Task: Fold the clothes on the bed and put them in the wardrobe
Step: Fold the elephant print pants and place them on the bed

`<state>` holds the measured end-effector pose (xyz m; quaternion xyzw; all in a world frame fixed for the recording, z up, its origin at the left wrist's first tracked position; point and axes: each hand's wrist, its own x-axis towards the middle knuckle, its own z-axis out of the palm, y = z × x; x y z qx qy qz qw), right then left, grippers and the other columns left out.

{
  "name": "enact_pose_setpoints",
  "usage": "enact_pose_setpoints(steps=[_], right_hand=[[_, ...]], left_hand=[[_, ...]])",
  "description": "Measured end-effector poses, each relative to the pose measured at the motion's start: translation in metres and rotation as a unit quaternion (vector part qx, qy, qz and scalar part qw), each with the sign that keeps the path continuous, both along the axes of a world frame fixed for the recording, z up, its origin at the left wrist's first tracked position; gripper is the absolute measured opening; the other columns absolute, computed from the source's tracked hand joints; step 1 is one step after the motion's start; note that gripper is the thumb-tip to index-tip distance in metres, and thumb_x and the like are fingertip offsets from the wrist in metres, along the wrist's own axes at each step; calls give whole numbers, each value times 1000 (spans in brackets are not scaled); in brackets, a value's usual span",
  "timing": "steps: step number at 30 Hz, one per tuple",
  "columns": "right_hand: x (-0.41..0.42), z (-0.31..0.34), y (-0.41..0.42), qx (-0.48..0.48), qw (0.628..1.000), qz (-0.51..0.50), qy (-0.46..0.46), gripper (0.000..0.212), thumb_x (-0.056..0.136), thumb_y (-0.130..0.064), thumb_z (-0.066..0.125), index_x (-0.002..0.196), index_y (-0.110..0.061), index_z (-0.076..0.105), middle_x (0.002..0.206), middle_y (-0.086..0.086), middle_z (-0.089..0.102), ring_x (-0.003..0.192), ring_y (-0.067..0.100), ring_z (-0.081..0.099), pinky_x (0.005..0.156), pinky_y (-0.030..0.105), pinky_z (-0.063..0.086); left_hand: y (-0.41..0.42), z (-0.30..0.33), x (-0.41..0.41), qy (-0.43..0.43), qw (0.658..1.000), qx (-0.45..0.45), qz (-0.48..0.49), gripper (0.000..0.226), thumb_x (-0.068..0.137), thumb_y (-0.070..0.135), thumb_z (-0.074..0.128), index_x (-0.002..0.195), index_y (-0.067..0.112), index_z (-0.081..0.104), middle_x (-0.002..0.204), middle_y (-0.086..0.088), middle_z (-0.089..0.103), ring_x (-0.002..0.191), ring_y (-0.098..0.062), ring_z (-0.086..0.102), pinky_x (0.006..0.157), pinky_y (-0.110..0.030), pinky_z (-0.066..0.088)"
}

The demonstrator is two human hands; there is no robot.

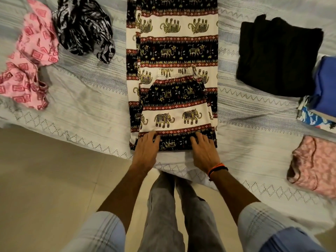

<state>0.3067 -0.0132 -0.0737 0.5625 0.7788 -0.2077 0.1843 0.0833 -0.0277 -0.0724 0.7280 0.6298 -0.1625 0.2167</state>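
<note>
Closest to the camera, the person stands at the bed's edge, both forearms reaching forward and down with sleeves rolled above the elbows. The left hand (pixel 147 144) and the right hand (pixel 204 146) lie palm-down, side by side, on the near edge of the elephant-print trousers (pixel 177 99). Fingers on both are spread fairly wide and nearly flat on the cloth; none looks hooked under the hem, though the fingertips sink a little into the fabric, so I cannot rule out a light pinch. The right wrist carries an orange-and-black thread band (pixel 217 168).

That flat, pressing pose reads as smoothing or pinning the near fold so the layers stay aligned (my judgement, not something shown). The trousers lie lengthwise down the middle of the bedsheet (pixel 87 99), running away from the person, with the elastic waistband (pixel 175 79) doubled back onto the legs about halfway up; the fold looks partly done, with at least one more turn needed before the wardrobe.

The sorting seems deliberate. Right of the trousers sit finished pieces: a folded pale pink garment (pixel 314 166) nearest, a blue folded stack (pixel 320 95) beyond it, then a folded black garment (pixel 278 57). Left and farther off, still crumpled, lie a pink printed garment (pixel 31 57) and a black-and-white garment (pixel 83 28), touching each other.
</note>
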Motion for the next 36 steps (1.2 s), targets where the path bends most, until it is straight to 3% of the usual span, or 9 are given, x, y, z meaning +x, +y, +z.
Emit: enact_pose_setpoints(steps=[3,6,9,14,18,25,36], right_hand=[[11,-5,0,32,999,16,-22,41,79,0,55,120,3,58,128,27,54,107,40,59,87,53,55],[17,-1,6,28,1000,7,-13,32,85,2,65,116,4,59,129,25,55,108,37,59,91,48,54],[21,14,15,21,1000,13,-12,20,91,3,56,111,1,62,120,19,61,108,33,57,96,44,49],[25,64,21,59,998,3,-5,19,92,3,55,103,-5,67,102,13,69,98,28,60,91,40,49],[30,105,16,85,996,4,-10,25,95,2,49,111,-8,65,106,11,68,103,26,58,95,39,46],[44,164,-34,116,993,0,-1,34,95,5,42,119,-8,62,114,12,66,106,27,58,95,38,45],[74,222,-107,135,991,4,12,27,92,-4,48,111,-11,66,103,11,68,93,28,62,83,38,52]], left_hand=[[-4,-3,-13,1,999,27,19,72,81,5,75,145,4,42,154,-10,37,136,-26,45,100,-40,49],[0,1,-23,-9,1000,-8,15,58,96,8,56,150,12,33,160,-2,26,142,-23,36,103,-42,46],[6,17,-25,-5,1000,-11,20,48,98,13,52,144,16,42,152,-1,41,129,-23,51,97,-41,49],[9,63,-21,21,999,5,24,30,92,11,62,121,19,59,122,-1,65,104,-23,66,85,-38,55],[5,105,-18,37,999,12,22,32,88,8,64,118,20,61,109,-3,69,98,-24,67,84,-37,54],[-47,162,-4,61,997,38,12,38,89,10,63,125,22,60,111,-8,68,100,-26,66,88,-38,53],[-120,222,24,38,996,65,49,31,89,9,61,119,18,63,112,-11,65,99,-29,64,88,-38,52]])
